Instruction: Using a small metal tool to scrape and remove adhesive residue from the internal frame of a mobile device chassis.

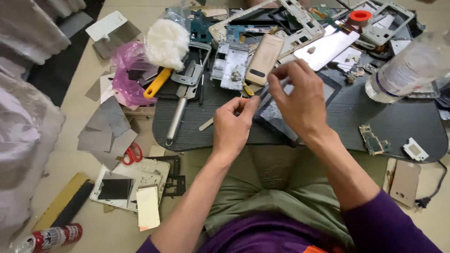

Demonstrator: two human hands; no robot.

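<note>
A dark phone screen panel (pixel 275 118) is tilted over the near edge of the black work mat (pixel 365 117). My left hand (pixel 233 125) pinches its left edge between thumb and fingers. My right hand (pixel 300 100) lies over the panel's top, fingertips closed on its upper edge near a thin strip. What lies under my right palm is hidden. A gold phone back cover (pixel 264 58) rests just beyond both hands.
Phone frames and circuit boards (pixel 281 23) crowd the mat's far side, with a metal clamp tool (pixel 183 100), yellow-handled tool (pixel 157 83), white cotton bag (pixel 166 42), plastic bottle (pixel 408 70), small board (pixel 372 139). Grey sheets (pixel 105 126), red scissors (pixel 132 153), phone parts (pixel 131 187) lie on the floor.
</note>
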